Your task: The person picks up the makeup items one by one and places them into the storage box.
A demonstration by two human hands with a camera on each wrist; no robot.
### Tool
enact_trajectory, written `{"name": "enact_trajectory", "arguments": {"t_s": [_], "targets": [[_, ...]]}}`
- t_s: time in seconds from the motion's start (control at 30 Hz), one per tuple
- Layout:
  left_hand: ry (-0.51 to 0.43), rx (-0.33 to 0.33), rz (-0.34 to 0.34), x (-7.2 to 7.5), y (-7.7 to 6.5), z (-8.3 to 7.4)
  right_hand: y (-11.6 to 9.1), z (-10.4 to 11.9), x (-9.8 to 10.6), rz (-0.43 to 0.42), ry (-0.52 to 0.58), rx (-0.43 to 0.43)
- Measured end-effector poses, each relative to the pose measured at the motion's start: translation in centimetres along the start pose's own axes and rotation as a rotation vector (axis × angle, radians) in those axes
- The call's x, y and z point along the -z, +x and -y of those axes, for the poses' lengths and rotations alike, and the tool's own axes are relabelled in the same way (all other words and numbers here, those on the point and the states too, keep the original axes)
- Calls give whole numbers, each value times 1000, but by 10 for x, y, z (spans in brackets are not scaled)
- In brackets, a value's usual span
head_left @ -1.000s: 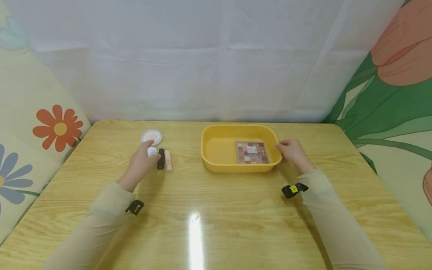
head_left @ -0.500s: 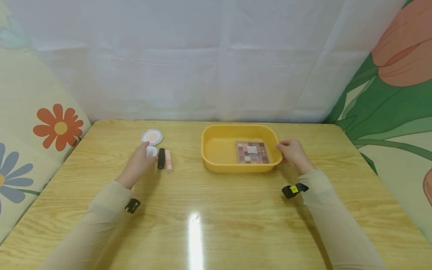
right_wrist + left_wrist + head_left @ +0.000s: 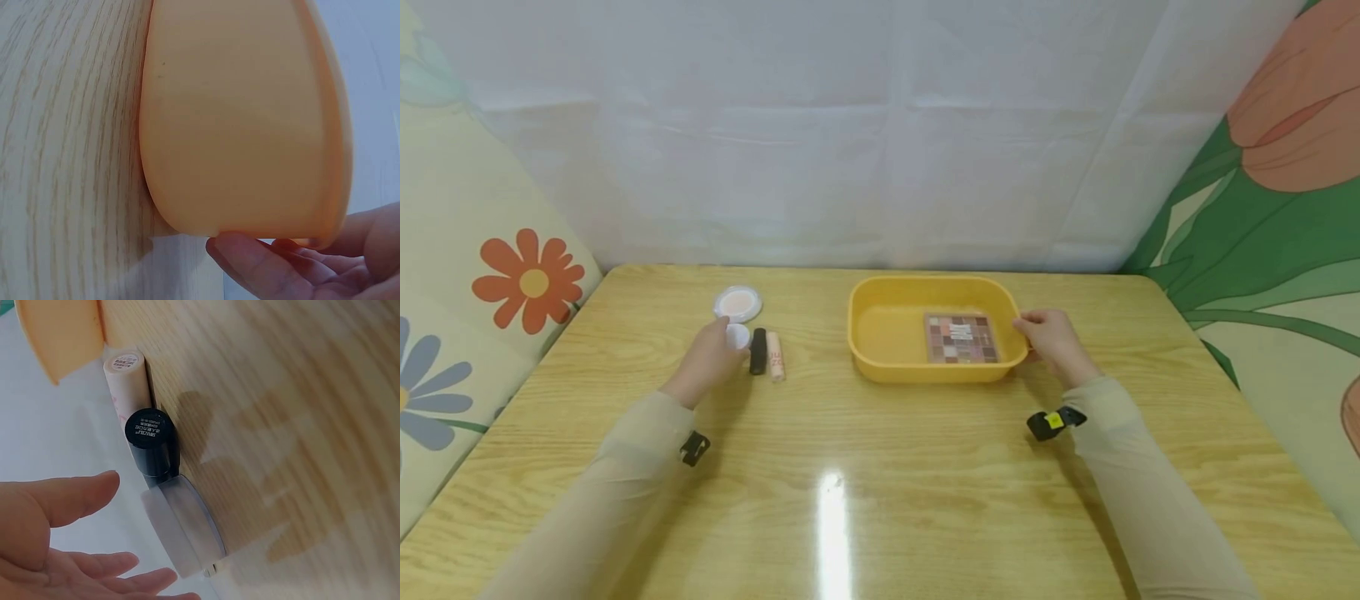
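Now the left hand (image 3: 709, 362) sits slightly further left than a second ago, its thumb no longer overlapping the black tube (image 3: 757, 352) in the head view. Thumb and fingers are spread apart beside the white jar (image 3: 739, 337); the left wrist view shows a gap between thumb and jar, though whether any fingertip touches it is unclear. The jar therefore seems not yet gripped, and the work at this end looks no further along. Just beyond it lies a round compact (image 3: 738, 304); to its right, the black tube and a pink tube (image 3: 776, 358) are side by side on the worktop (image 3: 925, 483). Farther right, the yellow tub (image 3: 925, 372) holds a palette (image 3: 961, 338), both unmoved. Rightmost, the right hand (image 3: 1051, 342) still pinches the tub's right end, presumably steadying it.
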State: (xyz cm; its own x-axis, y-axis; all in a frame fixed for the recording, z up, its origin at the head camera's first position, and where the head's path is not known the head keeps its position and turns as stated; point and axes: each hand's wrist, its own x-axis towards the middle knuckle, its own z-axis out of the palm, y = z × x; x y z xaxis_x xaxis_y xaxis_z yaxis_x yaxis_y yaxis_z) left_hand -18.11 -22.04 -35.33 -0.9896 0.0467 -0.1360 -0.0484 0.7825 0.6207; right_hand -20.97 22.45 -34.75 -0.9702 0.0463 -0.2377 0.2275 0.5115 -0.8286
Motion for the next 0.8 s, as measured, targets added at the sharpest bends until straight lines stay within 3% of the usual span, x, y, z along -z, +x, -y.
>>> {"name": "enact_trajectory", "arguments": {"t_s": [0.6, 0.8], "targets": [[139, -57, 13, 0, 18, 7, 0, 1, 1, -3, 1, -6], [144, -56, 21, 1, 22, 14, 0, 1, 1, 0, 4, -9]]}}
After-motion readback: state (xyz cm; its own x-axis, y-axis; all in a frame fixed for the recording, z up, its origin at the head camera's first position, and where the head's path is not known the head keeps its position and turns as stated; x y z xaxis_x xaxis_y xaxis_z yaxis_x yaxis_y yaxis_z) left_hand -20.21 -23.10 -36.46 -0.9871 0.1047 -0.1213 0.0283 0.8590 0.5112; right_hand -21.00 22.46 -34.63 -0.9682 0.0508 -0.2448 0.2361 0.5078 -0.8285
